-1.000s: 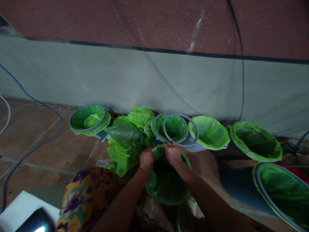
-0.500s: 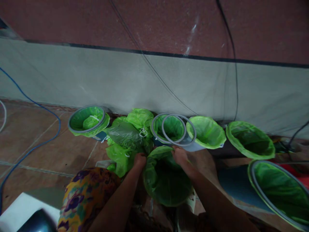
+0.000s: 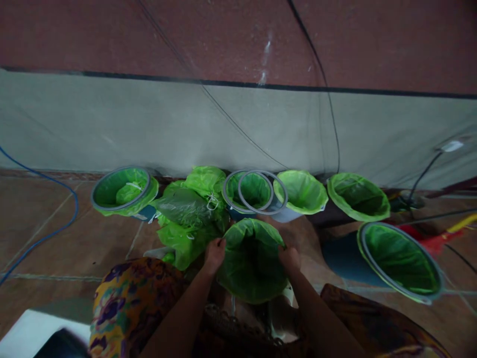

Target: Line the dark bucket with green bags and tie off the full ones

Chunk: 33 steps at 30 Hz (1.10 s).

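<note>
Hands (image 3: 215, 256) (image 3: 289, 258), outstretched and apart, grip a green bag (image 3: 257, 286) by opposite edges.

In dim light, a wall (image 3: 156, 124), dull red above a dark stripe (image 3: 167, 79) and pale grey below, meets a floor (image 3: 48, 238) of brown tiles with light joints.

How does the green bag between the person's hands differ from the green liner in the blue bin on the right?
The held bag is gripped at its edge by the left hand and right hand; the liner in the blue bin is touched by neither.
A gray ring circles the liner's mouth, while none shows on the held bag.
Both are green and open-mouthed.
</note>
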Each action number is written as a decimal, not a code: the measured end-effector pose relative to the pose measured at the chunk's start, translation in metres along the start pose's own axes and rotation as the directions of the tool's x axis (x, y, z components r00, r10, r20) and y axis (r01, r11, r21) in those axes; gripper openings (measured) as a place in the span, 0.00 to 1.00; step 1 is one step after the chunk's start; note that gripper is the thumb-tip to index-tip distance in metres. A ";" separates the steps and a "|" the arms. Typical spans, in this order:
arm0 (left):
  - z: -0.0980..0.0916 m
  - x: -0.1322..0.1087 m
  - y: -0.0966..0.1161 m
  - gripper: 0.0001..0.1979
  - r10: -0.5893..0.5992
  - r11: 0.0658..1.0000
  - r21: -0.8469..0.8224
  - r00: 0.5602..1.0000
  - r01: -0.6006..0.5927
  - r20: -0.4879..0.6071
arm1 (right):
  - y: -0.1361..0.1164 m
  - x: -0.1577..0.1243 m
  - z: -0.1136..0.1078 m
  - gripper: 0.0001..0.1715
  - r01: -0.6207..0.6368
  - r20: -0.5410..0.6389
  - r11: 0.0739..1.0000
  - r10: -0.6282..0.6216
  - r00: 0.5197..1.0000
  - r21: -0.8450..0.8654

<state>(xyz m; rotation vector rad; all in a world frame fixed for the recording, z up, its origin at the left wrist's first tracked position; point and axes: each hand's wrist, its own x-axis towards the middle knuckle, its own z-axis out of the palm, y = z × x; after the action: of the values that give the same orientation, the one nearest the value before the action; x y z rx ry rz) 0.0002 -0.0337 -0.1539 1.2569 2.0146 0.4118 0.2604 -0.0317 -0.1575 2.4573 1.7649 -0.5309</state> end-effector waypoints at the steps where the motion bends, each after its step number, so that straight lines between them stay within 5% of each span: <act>1: 0.000 -0.001 0.001 0.13 0.012 1.000 0.007 1.000 -0.012 -0.002 | -0.001 -0.003 0.001 0.21 -0.053 -0.004 0.999 0.053 0.999 -0.005; 4: 0.001 -0.005 0.004 0.13 0.036 0.999 0.036 0.999 -0.035 -0.020 | -0.010 -0.004 -0.004 0.26 -0.105 -0.090 0.994 0.106 0.990 0.016; 7: 0.002 -0.010 0.004 0.15 0.133 0.986 0.118 0.987 -0.122 -0.088 | -0.028 0.014 -0.017 0.26 0.067 -0.178 0.992 -0.047 0.983 0.108; 13: 0.001 -0.013 0.006 0.11 0.387 0.871 0.358 0.919 -0.338 -0.075 | -0.054 0.061 -0.025 0.22 0.317 -0.075 0.921 -0.308 0.949 0.227; 21: -0.006 -0.017 0.006 0.14 0.388 0.779 0.526 0.921 -0.342 0.023 | -0.027 0.075 -0.009 0.18 0.392 0.071 0.876 -0.426 0.902 0.281; 28: -0.027 -0.035 0.023 0.13 0.298 0.704 0.605 0.928 -0.371 0.223 | -0.002 0.078 -0.005 0.20 0.395 0.176 0.863 -0.462 0.869 0.314; 33: -0.047 -0.010 0.052 0.15 0.209 0.853 0.435 0.953 -0.288 0.221 | -0.016 0.084 -0.016 0.26 0.397 0.152 0.854 -0.466 0.872 0.337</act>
<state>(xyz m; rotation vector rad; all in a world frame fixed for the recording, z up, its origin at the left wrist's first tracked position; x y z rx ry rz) 0.0034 -0.0134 -0.0863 1.7949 1.8685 -0.0717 0.2732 0.0539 -0.1665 2.0245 2.2838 -1.1449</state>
